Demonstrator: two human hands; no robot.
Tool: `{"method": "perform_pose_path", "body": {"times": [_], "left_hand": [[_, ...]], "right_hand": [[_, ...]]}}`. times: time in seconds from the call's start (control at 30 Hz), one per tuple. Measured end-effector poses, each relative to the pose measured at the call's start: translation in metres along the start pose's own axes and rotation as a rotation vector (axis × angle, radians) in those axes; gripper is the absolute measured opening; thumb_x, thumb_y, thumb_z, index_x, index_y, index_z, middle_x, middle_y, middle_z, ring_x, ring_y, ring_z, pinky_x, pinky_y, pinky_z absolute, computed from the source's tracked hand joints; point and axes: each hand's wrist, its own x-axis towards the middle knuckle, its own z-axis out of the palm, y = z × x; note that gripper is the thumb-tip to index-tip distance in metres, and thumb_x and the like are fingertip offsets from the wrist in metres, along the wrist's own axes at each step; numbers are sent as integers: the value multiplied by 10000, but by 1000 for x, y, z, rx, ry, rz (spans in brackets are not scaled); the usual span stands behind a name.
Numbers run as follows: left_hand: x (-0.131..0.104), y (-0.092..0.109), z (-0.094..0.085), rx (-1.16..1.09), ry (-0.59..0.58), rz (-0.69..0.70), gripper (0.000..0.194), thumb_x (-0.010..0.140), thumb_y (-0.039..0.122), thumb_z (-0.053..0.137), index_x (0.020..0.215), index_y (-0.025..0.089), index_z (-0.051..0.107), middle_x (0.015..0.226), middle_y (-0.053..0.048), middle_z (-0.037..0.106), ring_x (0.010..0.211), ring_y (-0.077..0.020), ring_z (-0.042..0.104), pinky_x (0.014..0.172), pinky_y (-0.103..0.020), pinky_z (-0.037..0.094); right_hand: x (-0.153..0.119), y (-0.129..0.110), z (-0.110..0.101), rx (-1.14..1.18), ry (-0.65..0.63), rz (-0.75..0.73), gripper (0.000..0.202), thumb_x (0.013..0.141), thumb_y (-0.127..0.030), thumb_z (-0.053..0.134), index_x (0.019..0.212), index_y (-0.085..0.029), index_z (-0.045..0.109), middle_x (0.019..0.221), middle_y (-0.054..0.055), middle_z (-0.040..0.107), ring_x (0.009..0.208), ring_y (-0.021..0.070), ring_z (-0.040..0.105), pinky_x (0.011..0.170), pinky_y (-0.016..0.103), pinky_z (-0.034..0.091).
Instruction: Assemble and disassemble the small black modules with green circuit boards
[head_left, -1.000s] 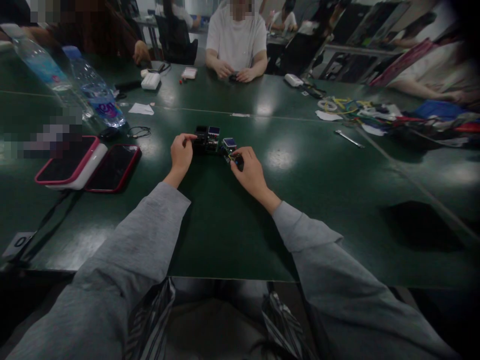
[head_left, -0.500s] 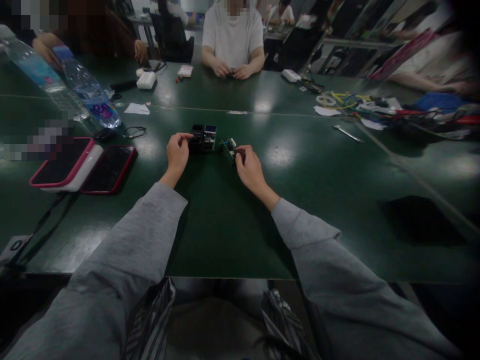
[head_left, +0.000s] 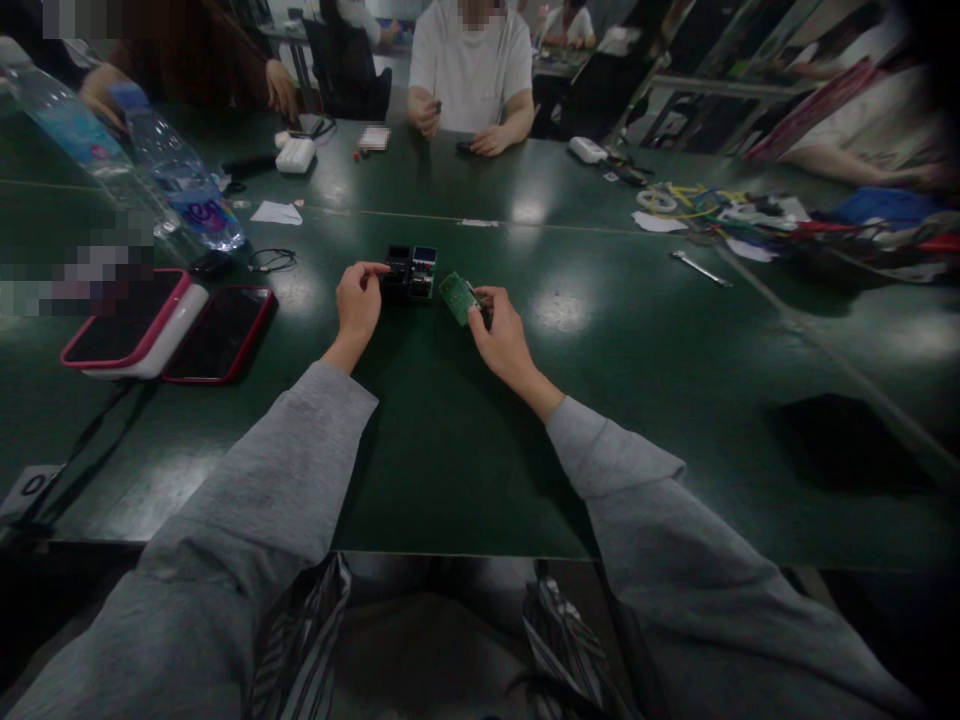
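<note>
Between the fingers and thumb of my right hand [head_left: 501, 330] is a small green circuit board [head_left: 459, 298], tilted, with its flat green face showing. My left hand [head_left: 358, 308] is closed on the left edge of a small black case [head_left: 397, 272] that lies on the table. Next to that case, on its right, sits an opened half with a dark square and a circuit board [head_left: 424, 272] in it. The held board is just right of this half, apart from it. Fine parts inside the case are too dark to make out.
Two phones [head_left: 221, 335] and water bottles [head_left: 187, 190] stand on the left of the green table [head_left: 465, 450]. A wrench [head_left: 700, 268], tangled cables [head_left: 720, 205] and a black flat thing [head_left: 847, 440] lie to the right. Across the table sits a person in white [head_left: 472, 70].
My right hand has turned the circuit board, so its flat green face now shows. My left hand stays at the case. The person opposite has raised one hand with a small dark thing.
</note>
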Motion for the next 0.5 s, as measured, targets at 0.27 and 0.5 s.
{"method": "perform_pose_path", "body": {"times": [0.27, 0.5], "left_hand": [[1, -2, 1, -16, 4, 6, 261, 900, 65, 504, 892, 233, 704, 969, -17, 711, 997, -184, 633, 989, -360, 480], [1, -2, 1, -22, -2, -19, 269, 903, 64, 497, 903, 236, 704, 981, -19, 705, 1017, -189, 625, 1004, -370, 472]], "right_hand": [[4, 13, 1, -32, 22, 86, 343, 986, -369, 355, 1207, -178, 535, 1136, 153, 655, 1074, 275, 617, 965, 454, 476], [5, 20, 3, -125, 42, 138, 503, 1021, -525, 270, 1193, -156, 565, 1152, 184, 647, 1088, 305, 587, 985, 497, 461]]}}
